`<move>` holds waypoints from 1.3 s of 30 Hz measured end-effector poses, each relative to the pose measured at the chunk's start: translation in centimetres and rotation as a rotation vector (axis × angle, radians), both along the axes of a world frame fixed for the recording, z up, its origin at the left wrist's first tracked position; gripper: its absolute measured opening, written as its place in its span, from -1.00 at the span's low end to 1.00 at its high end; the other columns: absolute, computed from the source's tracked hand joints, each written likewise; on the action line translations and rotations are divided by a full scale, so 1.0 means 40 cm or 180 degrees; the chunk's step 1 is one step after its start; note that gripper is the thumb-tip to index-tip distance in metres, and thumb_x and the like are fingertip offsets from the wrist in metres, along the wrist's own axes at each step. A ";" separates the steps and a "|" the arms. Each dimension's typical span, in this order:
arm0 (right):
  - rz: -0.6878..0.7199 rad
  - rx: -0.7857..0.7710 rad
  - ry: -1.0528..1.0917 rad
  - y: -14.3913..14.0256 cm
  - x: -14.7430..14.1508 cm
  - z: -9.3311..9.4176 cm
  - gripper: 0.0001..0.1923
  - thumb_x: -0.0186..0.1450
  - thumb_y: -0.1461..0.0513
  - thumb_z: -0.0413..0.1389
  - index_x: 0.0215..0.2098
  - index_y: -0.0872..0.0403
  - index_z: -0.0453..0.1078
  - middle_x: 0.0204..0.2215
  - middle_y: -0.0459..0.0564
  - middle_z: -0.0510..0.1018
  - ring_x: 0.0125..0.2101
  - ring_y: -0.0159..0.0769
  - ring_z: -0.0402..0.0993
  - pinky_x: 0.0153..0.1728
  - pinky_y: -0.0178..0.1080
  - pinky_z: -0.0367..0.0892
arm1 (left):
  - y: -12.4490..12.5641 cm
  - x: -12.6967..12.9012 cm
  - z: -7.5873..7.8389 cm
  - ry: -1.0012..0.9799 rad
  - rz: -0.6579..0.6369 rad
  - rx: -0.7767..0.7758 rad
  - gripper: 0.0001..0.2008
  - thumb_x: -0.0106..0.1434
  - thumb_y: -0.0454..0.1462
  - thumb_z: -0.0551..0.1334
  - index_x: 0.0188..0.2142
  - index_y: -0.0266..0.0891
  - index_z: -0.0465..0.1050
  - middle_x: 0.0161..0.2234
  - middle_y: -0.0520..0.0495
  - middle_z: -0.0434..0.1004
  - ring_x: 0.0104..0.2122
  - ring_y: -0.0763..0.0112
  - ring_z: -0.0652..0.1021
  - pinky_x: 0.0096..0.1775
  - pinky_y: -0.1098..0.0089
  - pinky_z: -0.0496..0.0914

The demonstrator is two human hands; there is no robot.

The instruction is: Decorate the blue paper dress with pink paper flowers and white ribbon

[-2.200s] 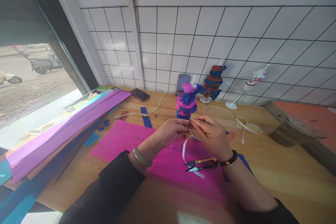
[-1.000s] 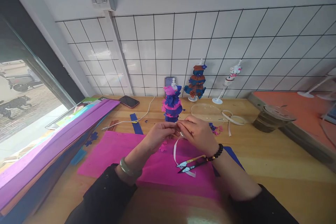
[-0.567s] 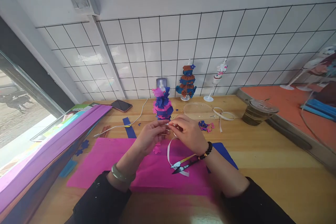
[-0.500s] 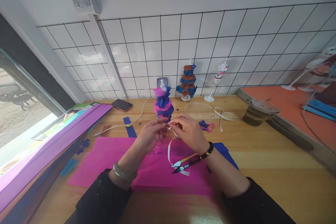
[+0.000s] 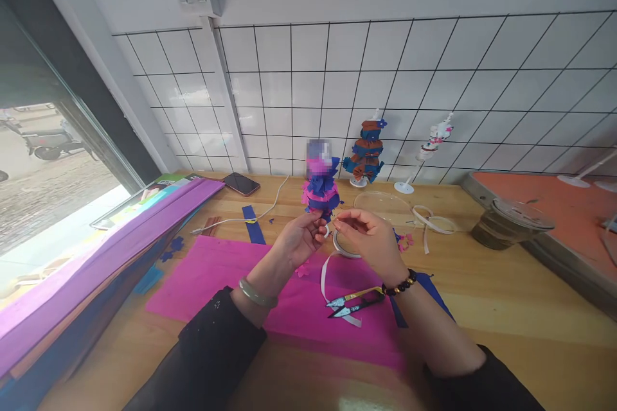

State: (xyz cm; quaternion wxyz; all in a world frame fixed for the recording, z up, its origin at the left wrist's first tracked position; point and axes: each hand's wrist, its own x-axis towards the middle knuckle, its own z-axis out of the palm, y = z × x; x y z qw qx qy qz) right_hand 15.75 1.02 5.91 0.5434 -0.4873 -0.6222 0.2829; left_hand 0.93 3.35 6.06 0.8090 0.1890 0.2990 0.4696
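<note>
Over the pink crepe sheet (image 5: 226,279), both hands' fingers (image 5: 318,225) pinch a small white tape strip (image 5: 328,229), not yet stuck on the half-dressed pink-and-blue paper figure (image 5: 320,193).

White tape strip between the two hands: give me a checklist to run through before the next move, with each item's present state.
1. Left hand pinches an end of the narrow white tape strip: ok.
2. Right hand is at the same strip, fingertips close to the left's: ok.
3. White tape roll lies on the wooden table under the right hand: ok.
4. Gold-handled thread snips lie free on the magenta crepe paper sheet, beside the right wrist: ok.
5. Pink-and-blue crepe paper figure stands upright just behind the hands: ok.
6. Sticky side of the strip faces away from the fingers: cannot tell.
</note>
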 end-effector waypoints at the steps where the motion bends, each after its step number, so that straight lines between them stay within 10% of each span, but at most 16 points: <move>1: -0.0009 -0.0018 0.0000 0.001 -0.001 -0.001 -0.79 0.09 0.13 0.17 -0.38 0.11 0.46 -0.42 0.04 0.57 -0.42 -0.26 0.47 -0.42 -0.22 0.40 | 0.003 0.001 -0.003 -0.0046 -0.0015 -0.0004 -0.97 0.12 -0.43 0.15 -0.44 -0.39 0.35 -0.56 -0.01 0.34 -0.63 0.66 0.35 -0.66 0.66 0.19; 39: -0.0432 0.0419 -0.0370 0.048 -0.028 -0.019 -0.74 0.20 0.21 0.02 -0.23 0.11 0.50 -0.33 0.04 0.56 -0.38 -0.29 0.45 -0.38 -0.25 0.35 | 0.017 0.016 -0.032 -0.0413 -0.0200 0.0245 -0.95 0.09 -0.39 0.19 -0.48 -0.36 0.33 -0.58 0.03 0.27 -0.66 0.69 0.29 -0.69 0.67 0.12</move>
